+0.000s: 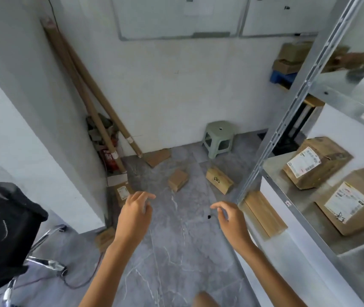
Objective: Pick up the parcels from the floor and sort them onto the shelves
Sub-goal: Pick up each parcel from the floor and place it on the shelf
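Left hand (134, 214) and right hand (232, 220): grips loose, empty, left of shelf (274, 171). Shelf held small labelled parcel (316, 162), large labelled parcel (351, 200). Square parcel (177, 180), long parcel (219, 179) lay on floor (176, 240) left of shelf.

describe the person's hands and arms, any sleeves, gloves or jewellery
The left hand and right hand are bare: no gloves, and no rings show on the fingers. No watch or bracelet shows at either wrist. The left forearm and right forearm are uncovered down to the lower edge of the picture, so no sleeve is in view. The picture is too soft to show finer marks.
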Demonstrator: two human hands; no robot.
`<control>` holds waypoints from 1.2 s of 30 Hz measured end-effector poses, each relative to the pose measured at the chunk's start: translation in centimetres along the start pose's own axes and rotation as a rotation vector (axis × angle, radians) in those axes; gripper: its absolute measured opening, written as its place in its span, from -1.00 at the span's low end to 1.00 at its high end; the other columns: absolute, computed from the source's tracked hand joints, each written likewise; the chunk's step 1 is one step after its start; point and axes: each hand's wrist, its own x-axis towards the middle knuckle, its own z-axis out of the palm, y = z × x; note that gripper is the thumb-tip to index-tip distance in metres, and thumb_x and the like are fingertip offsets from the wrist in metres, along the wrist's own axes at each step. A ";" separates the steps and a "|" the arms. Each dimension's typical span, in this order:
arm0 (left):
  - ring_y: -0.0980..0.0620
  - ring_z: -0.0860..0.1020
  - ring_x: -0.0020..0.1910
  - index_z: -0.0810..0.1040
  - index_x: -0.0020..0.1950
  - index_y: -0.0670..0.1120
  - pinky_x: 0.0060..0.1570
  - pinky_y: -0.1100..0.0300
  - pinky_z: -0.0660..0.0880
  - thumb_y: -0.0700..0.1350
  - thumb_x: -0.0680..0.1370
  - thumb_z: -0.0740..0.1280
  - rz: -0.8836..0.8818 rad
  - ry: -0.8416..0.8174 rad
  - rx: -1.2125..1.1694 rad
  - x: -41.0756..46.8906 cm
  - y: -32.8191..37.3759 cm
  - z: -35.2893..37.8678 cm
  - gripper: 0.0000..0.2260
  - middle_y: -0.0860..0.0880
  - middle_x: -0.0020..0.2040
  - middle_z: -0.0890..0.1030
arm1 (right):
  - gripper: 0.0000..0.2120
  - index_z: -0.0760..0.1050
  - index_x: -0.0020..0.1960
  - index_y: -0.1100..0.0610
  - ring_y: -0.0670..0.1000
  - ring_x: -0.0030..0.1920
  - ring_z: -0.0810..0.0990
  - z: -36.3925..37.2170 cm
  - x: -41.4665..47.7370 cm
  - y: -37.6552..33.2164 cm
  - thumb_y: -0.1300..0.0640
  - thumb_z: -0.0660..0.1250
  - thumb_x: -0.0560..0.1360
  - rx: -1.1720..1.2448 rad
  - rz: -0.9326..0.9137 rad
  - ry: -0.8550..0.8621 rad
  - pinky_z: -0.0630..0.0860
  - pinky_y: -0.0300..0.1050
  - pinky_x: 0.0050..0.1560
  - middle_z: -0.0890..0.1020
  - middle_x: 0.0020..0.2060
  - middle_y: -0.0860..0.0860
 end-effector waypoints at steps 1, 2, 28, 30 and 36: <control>-0.03 0.49 0.12 0.59 0.10 -0.05 0.05 0.10 0.50 -0.28 0.53 0.22 0.013 -0.021 0.013 1.5 -0.1 0.6 -0.74 -0.02 0.11 0.59 | -0.81 0.61 -0.01 0.17 -0.01 0.03 0.57 0.4 1.2 0.3 0.32 0.24 0.54 -0.010 0.008 -0.007 0.49 -0.16 0.09 0.66 -0.06 0.01; -0.02 0.50 0.12 0.59 0.10 -0.05 0.06 0.11 0.50 -0.28 0.52 0.21 0.029 -0.046 0.022 3.1 -0.3 1.2 -0.74 -0.01 0.10 0.59 | -0.82 0.61 0.00 0.18 0.00 0.03 0.58 0.8 2.6 0.6 0.32 0.25 0.54 -0.010 0.023 -0.013 0.50 -0.14 0.10 0.66 -0.06 0.02; -0.05 0.57 0.08 0.55 0.19 -0.03 0.04 0.09 0.51 -0.21 0.56 0.18 -0.266 -0.381 -0.024 47.7 -9.1 15.5 -0.73 -0.07 0.16 0.59 | -0.82 0.61 -0.06 0.17 -0.06 -0.10 0.61 14.7 43.2 11.2 0.24 0.22 0.57 0.226 0.561 -0.208 0.40 -0.44 -0.12 0.67 -0.14 -0.01; -0.06 0.54 0.14 0.53 0.24 -0.03 0.14 0.04 0.50 -0.20 0.56 0.18 -0.278 -0.422 -0.058 51.3 -9.7 17.4 -0.71 -0.07 0.18 0.58 | -0.82 0.61 -0.05 0.15 -0.07 -0.09 0.61 15.6 45.9 12.3 0.24 0.22 0.57 0.237 0.643 -0.218 0.42 -0.37 -0.10 0.67 -0.14 -0.02; -0.09 0.53 0.18 0.53 0.22 -0.15 0.18 0.16 0.41 -0.25 0.56 0.22 -0.257 -0.591 -0.069 62.3 -12.3 24.2 -0.75 -0.13 0.19 0.57 | -0.78 0.57 -0.21 0.07 -0.09 -0.23 0.60 18.0 53.9 15.1 0.28 0.24 0.52 0.310 0.938 -0.124 0.48 -0.33 -0.26 0.66 -0.21 0.02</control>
